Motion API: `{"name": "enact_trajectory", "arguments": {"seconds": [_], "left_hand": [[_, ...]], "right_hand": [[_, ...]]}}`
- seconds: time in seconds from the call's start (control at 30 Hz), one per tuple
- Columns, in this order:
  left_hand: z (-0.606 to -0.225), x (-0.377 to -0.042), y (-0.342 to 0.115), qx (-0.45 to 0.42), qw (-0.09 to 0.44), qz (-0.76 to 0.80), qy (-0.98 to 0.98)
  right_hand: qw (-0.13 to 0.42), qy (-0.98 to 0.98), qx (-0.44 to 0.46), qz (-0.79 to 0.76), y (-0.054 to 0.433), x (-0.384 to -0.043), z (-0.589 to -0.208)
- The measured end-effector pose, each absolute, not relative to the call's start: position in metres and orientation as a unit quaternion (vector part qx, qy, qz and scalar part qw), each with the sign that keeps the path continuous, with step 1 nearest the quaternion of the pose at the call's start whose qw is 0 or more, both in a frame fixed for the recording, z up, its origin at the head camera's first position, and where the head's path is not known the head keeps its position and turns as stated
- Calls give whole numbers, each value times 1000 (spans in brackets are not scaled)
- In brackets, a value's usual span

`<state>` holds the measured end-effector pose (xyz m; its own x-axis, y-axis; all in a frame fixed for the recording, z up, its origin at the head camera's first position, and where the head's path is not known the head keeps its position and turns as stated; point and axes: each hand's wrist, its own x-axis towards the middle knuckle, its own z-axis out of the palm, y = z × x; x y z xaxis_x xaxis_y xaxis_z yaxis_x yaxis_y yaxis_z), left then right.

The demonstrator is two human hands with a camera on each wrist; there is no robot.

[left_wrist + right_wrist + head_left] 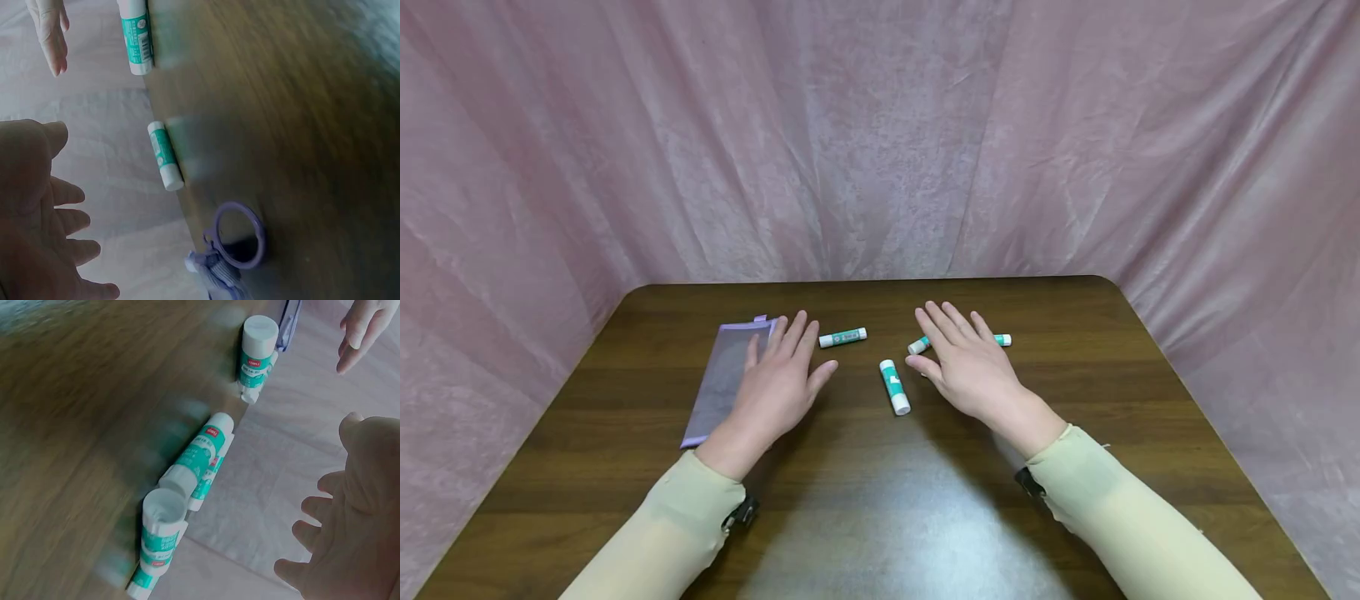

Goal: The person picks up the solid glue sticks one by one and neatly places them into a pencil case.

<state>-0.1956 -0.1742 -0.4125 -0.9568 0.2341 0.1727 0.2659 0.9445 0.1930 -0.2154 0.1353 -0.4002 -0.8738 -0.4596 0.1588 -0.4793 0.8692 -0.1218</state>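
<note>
Fingers spread and straight, my left hand (775, 387) hovers palm down over the right part of a grey mesh pouch (709, 392) with lilac edging. My right hand (973, 371) is held the same way above several green-and-white glue sticks, partly hiding them; the ends of two, a left one (917, 346) and a right one (1003, 340), stick out beside it. Between the hands lie a glue stick (842, 337) farther back and another glue stick (895, 387) closer to me. Neither hand holds anything. In the left wrist view a purple ring (262, 240) shows by the pouch.
The brown wooden table (865, 517) has rounded far corners. Behind it and along both sides hangs a pink curtain (880, 142). In the right wrist view several glue sticks (199, 453) lie close together, overlapping in that view.
</note>
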Motion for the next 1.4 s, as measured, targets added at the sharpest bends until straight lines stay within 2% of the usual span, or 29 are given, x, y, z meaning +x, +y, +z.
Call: {"name": "enact_trajectory", "arguments": {"seconds": [0.87,1.17,1.4], "left_hand": [[-424,-196,-219,-64,53,-77,-994],[-428,-194,-231,-48,84,-75,-993],[-427,-191,-237,-40,81,-68,-994]], "right_hand": [[3,-958,286,14,68,-239,-409],[-16,-955,296,17,54,-245,-407],[-28,-956,292,8,44,-251,-409]]}}
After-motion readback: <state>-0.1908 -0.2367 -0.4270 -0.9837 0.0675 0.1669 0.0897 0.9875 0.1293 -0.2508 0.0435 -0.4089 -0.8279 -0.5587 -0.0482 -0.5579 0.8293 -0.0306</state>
